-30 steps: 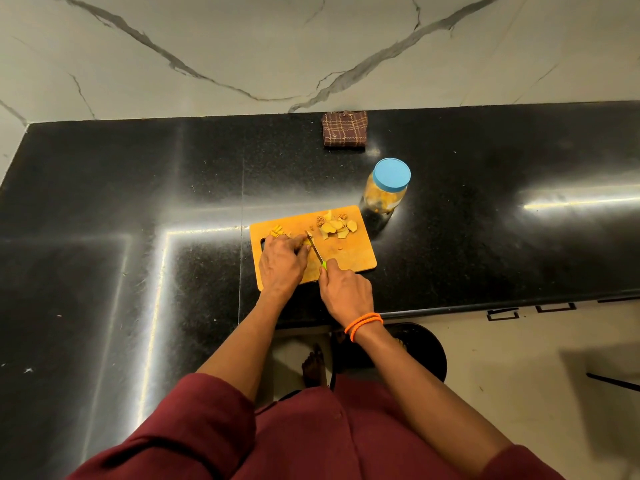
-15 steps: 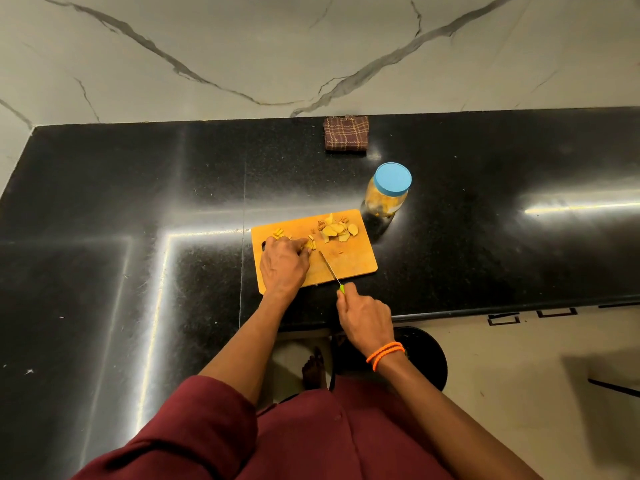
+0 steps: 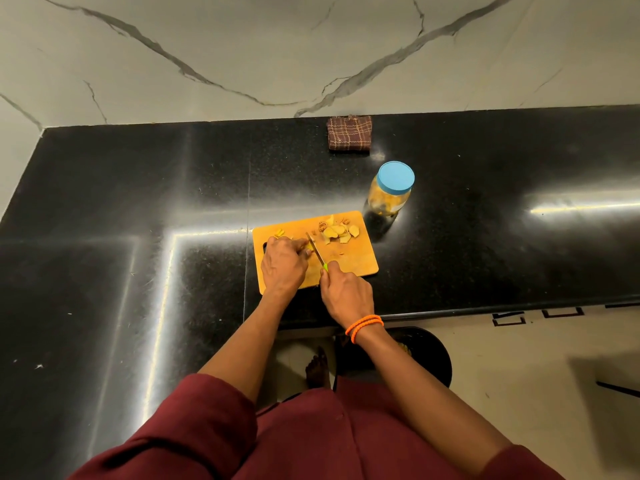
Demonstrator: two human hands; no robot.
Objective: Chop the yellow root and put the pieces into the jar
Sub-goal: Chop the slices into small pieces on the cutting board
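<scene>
An orange cutting board lies on the black counter near its front edge. My left hand presses a piece of yellow root against the board; most of the root is hidden under my fingers. My right hand grips a small knife with a green handle, its blade lying against the root beside my left fingertips. A pile of cut yellow slices sits at the board's far side, and a small bit lies at the far left. The jar, closed with a blue lid, stands beyond the board's right corner.
A folded brown checked cloth lies at the back of the counter against the marble wall. A dark round bin stands on the floor below the counter edge, by my bare foot.
My right hand drew the knife back toward the counter edge, then moved forward again so the blade rests at the root. My left hand stayed on the board.
</scene>
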